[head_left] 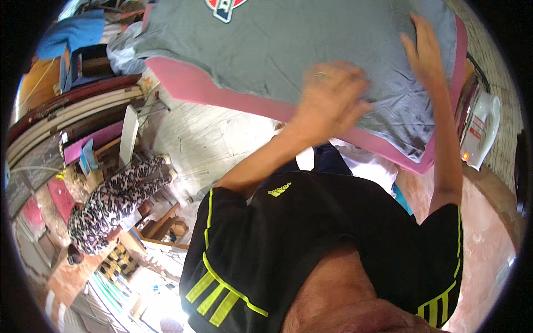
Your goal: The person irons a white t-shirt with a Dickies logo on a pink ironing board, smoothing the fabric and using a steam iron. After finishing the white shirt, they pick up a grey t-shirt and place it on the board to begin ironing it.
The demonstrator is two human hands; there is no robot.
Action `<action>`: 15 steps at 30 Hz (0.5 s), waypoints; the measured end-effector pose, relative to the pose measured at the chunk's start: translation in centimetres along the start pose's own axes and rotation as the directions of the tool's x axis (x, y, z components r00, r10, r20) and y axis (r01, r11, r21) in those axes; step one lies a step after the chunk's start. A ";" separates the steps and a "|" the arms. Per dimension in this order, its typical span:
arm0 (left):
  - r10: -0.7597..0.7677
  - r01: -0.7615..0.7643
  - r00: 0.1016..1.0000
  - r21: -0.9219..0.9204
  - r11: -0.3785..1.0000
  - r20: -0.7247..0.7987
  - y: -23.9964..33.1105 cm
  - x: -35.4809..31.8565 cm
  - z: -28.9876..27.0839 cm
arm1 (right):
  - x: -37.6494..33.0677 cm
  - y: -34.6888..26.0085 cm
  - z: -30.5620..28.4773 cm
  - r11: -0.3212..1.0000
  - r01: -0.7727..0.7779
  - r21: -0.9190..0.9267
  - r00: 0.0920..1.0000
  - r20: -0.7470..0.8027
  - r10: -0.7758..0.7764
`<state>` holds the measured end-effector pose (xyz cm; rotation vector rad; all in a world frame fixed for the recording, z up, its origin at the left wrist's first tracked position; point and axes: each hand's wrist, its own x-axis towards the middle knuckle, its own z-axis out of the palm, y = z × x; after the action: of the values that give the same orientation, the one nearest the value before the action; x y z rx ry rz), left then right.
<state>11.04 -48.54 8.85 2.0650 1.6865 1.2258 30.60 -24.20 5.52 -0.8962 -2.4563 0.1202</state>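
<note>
A grey cloth garment [255, 50] lies spread over a pink-covered table [211, 91], with wrinkles near its front edge. Part of a red, white and dark print [225, 10] shows on it at the far side. My left hand [333, 97], blurred by motion and with a ring on one finger, is over the cloth near the table's front edge. Its fingers look apart, and I see nothing in them. Toward the right edge, my right hand [425, 58] rests on the garment with fingers stretched out. To its right stands a white iron [480, 130] with an orange light lit.
At the left, another person [111, 202] in patterned clothes bends near wooden frames. Long rolls or boards [72, 111] are stacked behind. A clear plastic bag [125, 53] and a blue cloth [72, 33] are by the table's far left corner.
</note>
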 end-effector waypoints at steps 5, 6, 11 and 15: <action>-0.277 0.442 0.872 0.408 0.799 -0.403 -7.7 -8.1 -10.3 | -6.1 -5.1 -2.7 0.931 -0.116 -0.347 0.993 -0.032 0.112; -0.339 0.503 0.839 0.369 0.781 -0.426 -9.1 -8.8 -11.2 | -6.1 -4.9 -2.7 0.948 -0.129 -0.290 0.992 -0.043 0.121; -0.526 0.589 0.787 0.139 0.796 -0.323 -14.9 -11.6 -12.9 | -6.0 -5.9 -3.2 0.933 -0.311 -0.183 0.945 0.044 0.323; -0.673 0.457 0.661 -0.534 0.711 -0.332 -12.2 -11.1 -12.1 | -6.6 -5.5 -3.3 0.956 -0.216 -0.196 0.975 0.007 0.222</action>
<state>-6.18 -58.44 3.80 0.8551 1.8561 1.7622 33.40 -32.86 6.87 -1.2598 -2.4183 -0.0307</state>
